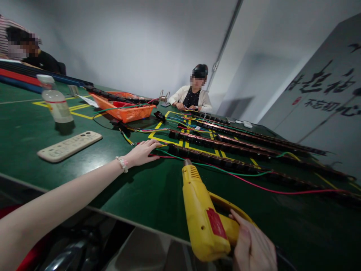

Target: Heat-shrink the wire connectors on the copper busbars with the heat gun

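In the head view, my right hand (pixel 252 241) is closed around the handle of a yellow heat gun (pixel 199 210) at the table's front edge. Its metal nozzle points away from me, toward the nearest wiring strip. My left hand (pixel 143 152) reaches forward over the table with its fingers on several thin wires (pixel 166 152) at the left end of that long dark strip (pixel 203 156). A green wire (pixel 225 169) and a red wire (pixel 262 189) trail rightward beside the strip. My left fingertips partly hide the wires under them.
More dark strips (pixel 242 145) lie across the green table (pixel 126 199). An orange basket (pixel 132 114) holds wiring. A remote control (pixel 70 146) and a bottle (pixel 58 103) stand to the left. A co-worker (pixel 194 94) sits opposite; other people are at far left.
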Demonstrator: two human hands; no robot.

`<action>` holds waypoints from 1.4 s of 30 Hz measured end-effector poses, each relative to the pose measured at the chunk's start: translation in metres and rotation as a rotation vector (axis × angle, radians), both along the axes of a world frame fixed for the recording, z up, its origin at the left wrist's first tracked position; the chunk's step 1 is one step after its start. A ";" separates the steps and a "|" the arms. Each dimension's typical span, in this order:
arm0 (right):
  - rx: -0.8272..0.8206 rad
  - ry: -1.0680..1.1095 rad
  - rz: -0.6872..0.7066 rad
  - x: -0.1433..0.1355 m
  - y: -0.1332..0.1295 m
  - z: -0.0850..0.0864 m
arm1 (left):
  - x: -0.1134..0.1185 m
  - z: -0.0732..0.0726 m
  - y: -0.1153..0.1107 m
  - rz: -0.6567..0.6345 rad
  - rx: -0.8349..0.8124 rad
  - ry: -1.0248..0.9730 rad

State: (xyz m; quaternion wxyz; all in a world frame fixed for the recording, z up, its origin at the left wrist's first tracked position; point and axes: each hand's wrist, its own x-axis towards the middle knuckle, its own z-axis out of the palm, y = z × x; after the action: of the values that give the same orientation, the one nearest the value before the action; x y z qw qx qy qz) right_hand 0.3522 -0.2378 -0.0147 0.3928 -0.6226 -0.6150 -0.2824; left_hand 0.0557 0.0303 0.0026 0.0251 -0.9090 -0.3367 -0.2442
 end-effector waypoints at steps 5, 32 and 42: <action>-0.014 -0.075 -0.002 0.004 0.000 0.002 | -0.057 0.010 0.010 -0.003 0.006 0.028; 0.016 -0.045 -0.087 -0.005 0.004 0.009 | -0.069 0.002 0.010 0.195 -0.110 0.021; -0.318 -0.098 -0.073 0.001 -0.001 0.026 | -0.064 0.011 -0.018 0.192 -0.056 0.003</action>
State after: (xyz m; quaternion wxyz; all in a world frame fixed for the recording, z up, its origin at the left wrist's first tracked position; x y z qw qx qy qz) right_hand 0.3536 -0.2384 0.0115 0.2483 -0.6846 -0.6472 -0.2254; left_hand -0.0079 0.0124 0.0139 0.0232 -0.8734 -0.4288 -0.2297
